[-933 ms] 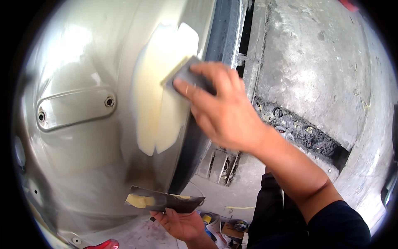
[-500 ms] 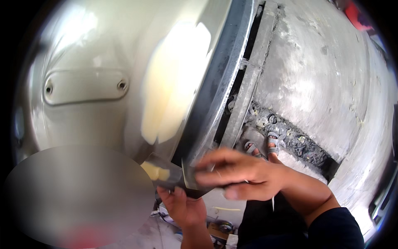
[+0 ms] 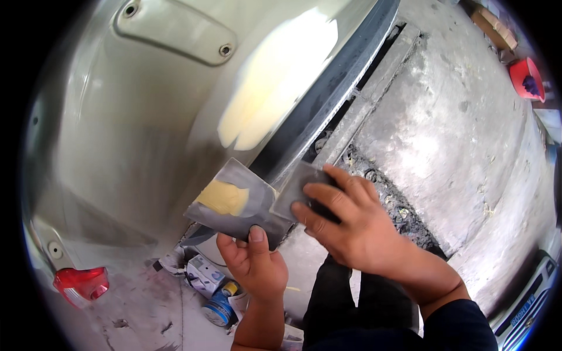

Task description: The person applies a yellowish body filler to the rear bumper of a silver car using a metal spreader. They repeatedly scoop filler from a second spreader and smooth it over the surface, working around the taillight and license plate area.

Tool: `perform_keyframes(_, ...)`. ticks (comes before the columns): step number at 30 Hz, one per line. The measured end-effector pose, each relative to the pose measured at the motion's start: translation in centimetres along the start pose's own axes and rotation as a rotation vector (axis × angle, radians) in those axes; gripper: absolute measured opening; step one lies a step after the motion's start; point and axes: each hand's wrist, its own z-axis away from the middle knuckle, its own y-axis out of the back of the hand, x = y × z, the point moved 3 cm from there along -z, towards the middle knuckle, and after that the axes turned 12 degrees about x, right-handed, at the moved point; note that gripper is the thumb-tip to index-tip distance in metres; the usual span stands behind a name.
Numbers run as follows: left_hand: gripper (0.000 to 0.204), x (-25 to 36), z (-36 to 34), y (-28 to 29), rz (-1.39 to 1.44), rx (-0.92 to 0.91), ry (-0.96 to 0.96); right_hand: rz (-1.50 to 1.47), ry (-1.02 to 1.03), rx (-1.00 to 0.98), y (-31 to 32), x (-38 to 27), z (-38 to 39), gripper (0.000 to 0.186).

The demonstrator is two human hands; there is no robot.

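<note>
My left hand (image 3: 257, 263) pinches a grey mixing plate (image 3: 266, 225) near its lower edge; a lump of yellow putty (image 3: 225, 196) lies on the plate. My right hand (image 3: 360, 231) holds a dark flat spreader (image 3: 301, 190) with fingertips on its face, its left edge at the plate's right part. Above them is a silvery vehicle body panel (image 3: 140, 117) with an elongated cream filler patch (image 3: 272, 70) beside a dark strip (image 3: 310, 99) along its edge.
A red tail lamp (image 3: 82, 286) is at lower left, near a blue can (image 3: 218, 309) and clutter. Right lie the concrete floor (image 3: 456, 128), a rubble-filled channel (image 3: 404, 213), a red bucket (image 3: 521, 79) and cardboard (image 3: 494, 26). Part of a vehicle (image 3: 527, 292) is at lower right.
My right hand has moved the spreader down from the filler patch to the plate. My left hand has raised and tilted the plate. The view has shifted, revealing more floor at right.
</note>
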Motion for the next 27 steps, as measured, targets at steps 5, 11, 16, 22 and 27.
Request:
perform_keyframes(5, 0.042, 0.7, -0.5, 1.9, 0.031, -0.020, 0.016, 0.048, -0.065, -0.086, -0.7, 0.4, 1.2, 0.036)
perform_keyframes(11, 0.039, 0.1, 0.2, 4.7, 0.018, -0.075, 0.094, -0.090, -0.031, 0.064, -0.8, -3.9, -0.3, 0.037)
perform_keyframes(16, 0.042, 0.0, 1.0, 6.2, -0.041, -0.161, 0.208, -0.008, 0.073, 0.069, -2.7, -6.7, -0.5, 0.038)
perform_keyframes(22, 0.034, 0.8, 1.0, 7.4, -0.163, -0.175, 0.038, -0.046, 0.026, -0.050, -3.9, -4.9, 1.9, 0.037)
perform_keyframes(27, 0.033, -0.3, 1.3, 10.1, -0.149, -0.071, -0.245, 0.045, -0.102, 0.140, -4.3, -1.5, 0.9, 0.042)
